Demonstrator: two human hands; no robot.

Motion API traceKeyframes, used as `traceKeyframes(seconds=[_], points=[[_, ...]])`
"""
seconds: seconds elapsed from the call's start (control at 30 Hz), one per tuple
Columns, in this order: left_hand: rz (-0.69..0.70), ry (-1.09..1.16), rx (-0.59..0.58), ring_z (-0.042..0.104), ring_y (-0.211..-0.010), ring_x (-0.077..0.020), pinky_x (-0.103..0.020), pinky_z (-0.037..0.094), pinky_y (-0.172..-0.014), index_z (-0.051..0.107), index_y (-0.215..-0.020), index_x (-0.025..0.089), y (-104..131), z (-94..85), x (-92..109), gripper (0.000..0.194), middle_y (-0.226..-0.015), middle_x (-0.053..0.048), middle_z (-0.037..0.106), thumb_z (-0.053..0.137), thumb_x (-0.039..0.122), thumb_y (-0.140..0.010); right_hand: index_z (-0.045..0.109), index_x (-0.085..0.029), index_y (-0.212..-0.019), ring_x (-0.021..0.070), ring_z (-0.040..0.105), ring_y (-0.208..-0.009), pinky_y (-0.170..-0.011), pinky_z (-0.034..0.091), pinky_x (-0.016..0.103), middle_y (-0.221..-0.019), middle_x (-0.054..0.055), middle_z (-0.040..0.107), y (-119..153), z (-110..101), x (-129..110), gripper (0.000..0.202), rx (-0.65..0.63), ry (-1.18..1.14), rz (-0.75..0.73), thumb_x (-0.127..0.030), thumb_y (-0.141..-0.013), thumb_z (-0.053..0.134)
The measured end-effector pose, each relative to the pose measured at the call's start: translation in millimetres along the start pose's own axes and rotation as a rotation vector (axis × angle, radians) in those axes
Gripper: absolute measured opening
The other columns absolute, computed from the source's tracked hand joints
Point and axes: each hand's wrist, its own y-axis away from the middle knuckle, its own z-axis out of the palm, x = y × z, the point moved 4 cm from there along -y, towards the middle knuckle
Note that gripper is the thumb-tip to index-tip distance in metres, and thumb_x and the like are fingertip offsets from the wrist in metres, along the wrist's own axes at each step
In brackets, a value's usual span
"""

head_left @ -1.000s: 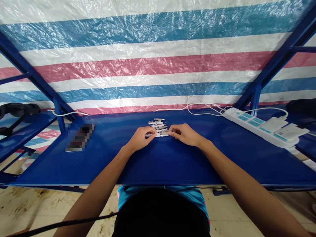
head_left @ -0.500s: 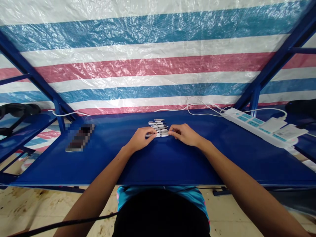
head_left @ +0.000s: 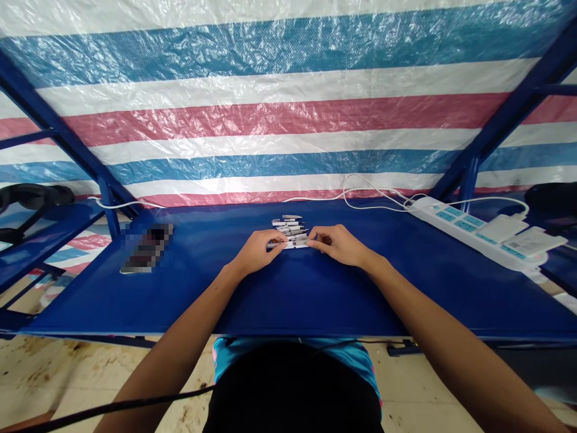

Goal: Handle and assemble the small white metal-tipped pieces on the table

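Note:
Several grey and white pens (head_left: 291,227) lie side by side in a small pile on the blue table (head_left: 311,294). At the near side of the pile, my left hand (head_left: 258,250) is closed, thumb and fingers pinching a pen (head_left: 295,245) by its left part. A grey tip pokes out within that hand. My right hand (head_left: 339,245) pinches at the right end of the same near pens, its other fingers curled. The fingertips partly cover the near pens, so I cannot tell exactly how many lie between them.
A pixelated phone-like object (head_left: 148,248) lies on the left of the table. On the right sits a white power strip (head_left: 473,231) with plugged-in adapters, and a white cable (head_left: 356,206) runs along the back edge. Blue metal posts (head_left: 469,180) and a striped sheet (head_left: 288,114) stand behind.
The view has shifted very slightly. Both hands keep their pinch at the near pens, with hardly any movement to see.

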Motion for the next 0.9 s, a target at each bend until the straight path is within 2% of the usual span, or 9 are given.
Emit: traceKeyframes(seconds=[0.13, 0.33, 0.6, 0.77, 0.9], points=[[-0.008, -0.009, -0.002, 0.072, -0.083, -0.0221, -0.031, 0.057, -0.082, 0.074, -0.092, 0.018, 0.4, 0.3, -0.5, 0.025, -0.091, -0.007, 0.078, 0.055, 0.034, -0.094, 0.063, -0.02, -0.079, 0.0151, 0.053, -0.056, -0.059, 0.037, 0.027, -0.059, 0.0, 0.06, 0.2, 0.2, -1.8, 0.046, -0.024, 0.022, 0.002, -0.06, -0.096, 0.05], [-0.012, -0.006, -0.002, 0.073, -0.084, -0.0217, -0.03, 0.058, -0.083, 0.075, -0.094, 0.019, 0.3, 0.1, -1.3, 0.023, -0.093, -0.007, 0.078, 0.057, 0.033, -0.094, 0.064, -0.021, -0.094, 0.0144, 0.051, -0.054, -0.058, 0.038, 0.027, -0.063, -0.002, 0.062, 0.5, 0.5, 0.9, 0.037, 0.005, -0.013, -0.005, -0.058, -0.088, 0.063], [0.009, 0.0, 0.008, 0.073, -0.084, -0.0219, -0.031, 0.058, -0.082, 0.074, -0.093, 0.018, 0.9, 0.0, 0.0, 0.026, -0.092, -0.007, 0.078, 0.055, 0.036, -0.095, 0.067, -0.019, -0.082, 0.0147, 0.051, -0.056, -0.059, 0.036, 0.027, -0.06, 0.0, 0.06, 0.5, -0.1, -2.0, 0.046, -0.014, 0.031, -0.012, -0.06, -0.095, 0.05], [-0.004, -0.003, 0.005, 0.072, -0.083, -0.0219, -0.031, 0.057, -0.082, 0.074, -0.093, 0.019, 0.9, -0.5, 0.2, 0.026, -0.092, -0.007, 0.078, 0.055, 0.036, -0.094, 0.065, -0.021, -0.094, 0.0148, 0.051, -0.054, -0.059, 0.038, 0.027, -0.063, -0.002, 0.062, 0.7, -0.2, -1.3, 0.037, 0.001, 0.009, 0.0, -0.057, -0.09, 0.061], [-0.008, -0.011, 0.003, 0.072, -0.083, -0.0219, -0.031, 0.057, -0.081, 0.074, -0.093, 0.019, 0.7, -1.0, 0.4, 0.025, -0.091, -0.007, 0.078, 0.056, 0.036, -0.094, 0.064, -0.021, -0.092, 0.0147, 0.05, -0.054, -0.059, 0.038, 0.027, -0.062, -0.002, 0.061, 0.7, -0.4, -0.8, 0.034, 0.011, 0.007, -0.003, -0.055, -0.091, 0.06]])
